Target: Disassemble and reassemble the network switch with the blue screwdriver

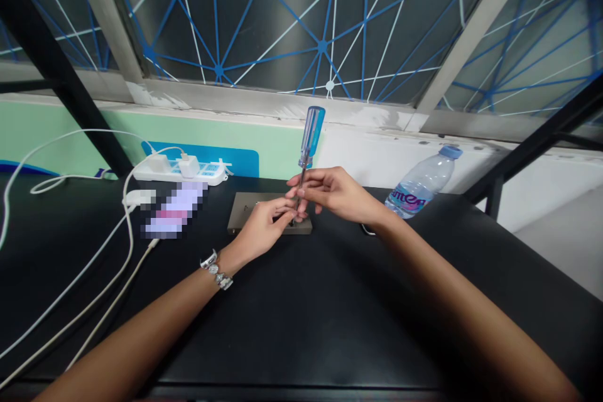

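Note:
A screwdriver [312,132] with a clear and blue handle stands nearly upright, tip down and leaning slightly right, over a flat grey-brown box-like device [239,208] on the desk. My right hand [336,191] pinches its metal shaft below the handle. Around the shaft's lower end, close to the device's right part, my left hand [266,226] is closed, thumb and fingers together. The fingers hide most of the tip, and I cannot tell whether a screw is there. A silver bracelet [217,269] circles my left wrist.
Back right, a tilted plastic water bottle [417,185] stands on the black desk [301,326]. At left are a white power strip [207,171] with plugs, a blurred-out phone-like item [174,213] and several white cables [129,239]. Black frame bars [70,69] rise at both sides before the window.

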A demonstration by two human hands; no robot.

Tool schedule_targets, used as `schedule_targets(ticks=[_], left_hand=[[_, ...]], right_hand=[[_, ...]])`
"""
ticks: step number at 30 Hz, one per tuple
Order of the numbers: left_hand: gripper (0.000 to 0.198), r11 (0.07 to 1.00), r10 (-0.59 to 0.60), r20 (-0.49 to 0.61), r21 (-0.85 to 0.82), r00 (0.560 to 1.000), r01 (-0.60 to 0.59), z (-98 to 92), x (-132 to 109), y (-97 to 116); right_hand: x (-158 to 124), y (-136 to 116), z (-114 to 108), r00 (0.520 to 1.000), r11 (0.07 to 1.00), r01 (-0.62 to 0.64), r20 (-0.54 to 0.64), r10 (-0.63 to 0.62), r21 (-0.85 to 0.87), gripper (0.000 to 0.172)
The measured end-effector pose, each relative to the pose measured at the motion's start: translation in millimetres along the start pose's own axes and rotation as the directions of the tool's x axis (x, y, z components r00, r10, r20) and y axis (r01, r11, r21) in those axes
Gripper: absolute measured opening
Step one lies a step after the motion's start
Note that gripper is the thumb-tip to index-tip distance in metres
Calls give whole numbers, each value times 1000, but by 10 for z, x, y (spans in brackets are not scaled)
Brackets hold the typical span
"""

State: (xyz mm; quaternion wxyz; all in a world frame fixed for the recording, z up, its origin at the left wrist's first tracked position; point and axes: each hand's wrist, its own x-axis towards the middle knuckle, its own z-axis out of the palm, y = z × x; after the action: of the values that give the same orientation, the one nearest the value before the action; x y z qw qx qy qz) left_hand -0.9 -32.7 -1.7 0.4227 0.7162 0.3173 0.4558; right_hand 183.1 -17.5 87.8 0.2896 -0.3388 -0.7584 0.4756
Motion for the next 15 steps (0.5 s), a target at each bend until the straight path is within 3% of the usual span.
schedule_targets(ticks=[4,8,15], left_hand=[[20,988,50,-27,147,998,-46,20,-22,59],[19,960,67,-147,279,987,-24,46,-37,85],[14,981,31,-172,196,985,3,36,-28,11]], right_hand=[[-12,-2,30,997,1000,0,-77,-1,-14,20],[17,61,86,984,998,70,-161,-70,-5,25],[55,155,170,948,995,76,-304,-91,-61,35]])
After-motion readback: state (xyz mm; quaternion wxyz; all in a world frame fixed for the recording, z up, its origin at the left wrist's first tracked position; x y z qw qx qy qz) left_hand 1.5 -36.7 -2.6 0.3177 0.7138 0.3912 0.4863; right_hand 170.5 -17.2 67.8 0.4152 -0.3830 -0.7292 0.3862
